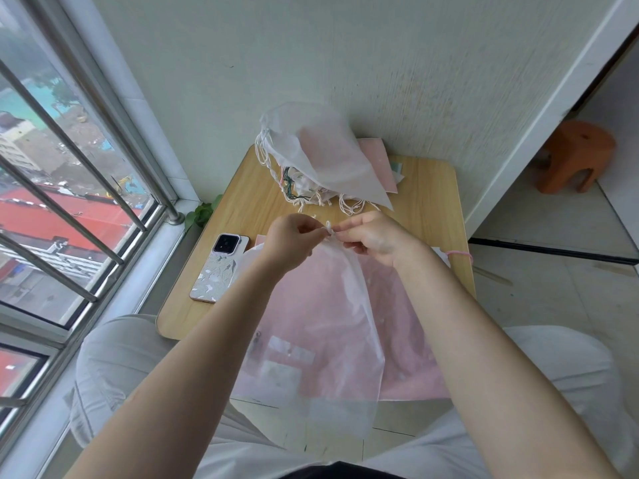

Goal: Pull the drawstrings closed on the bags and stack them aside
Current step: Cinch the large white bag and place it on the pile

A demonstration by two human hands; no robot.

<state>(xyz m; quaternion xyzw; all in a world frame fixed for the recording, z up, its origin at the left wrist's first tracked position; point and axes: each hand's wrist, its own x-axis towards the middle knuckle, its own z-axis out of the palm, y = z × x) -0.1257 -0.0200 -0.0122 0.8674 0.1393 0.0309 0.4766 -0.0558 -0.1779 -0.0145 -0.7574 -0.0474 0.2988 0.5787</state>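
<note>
Centrally, a translucent white drawstring bag (pixel 332 326) hangs from the hands over the near edge of a light wooden surface (pixel 249 198), its gathered mouth uppermost and its body trailing toward 6 o'clock above a pink sheet (pixel 408 305). Left hand (pixel 292 238): fingers curled, pinching the white cord (pixel 329 227) at the bag's mouth. Right hand (pixel 371 236): fingers curled likewise, pinching the same cord from the other side; the two hands almost touch. At 12 o'clock, against the wall, a pile of similar white drawstring bags (pixel 321 157) with loose knotted cords hanging toward the hands. At 9 o'clock, a phone in a patterned white case (pixel 221 267), lying camera side up. At 2 o'clock, on the floor well apart, an orange plastic stool (pixel 575 155).
</note>
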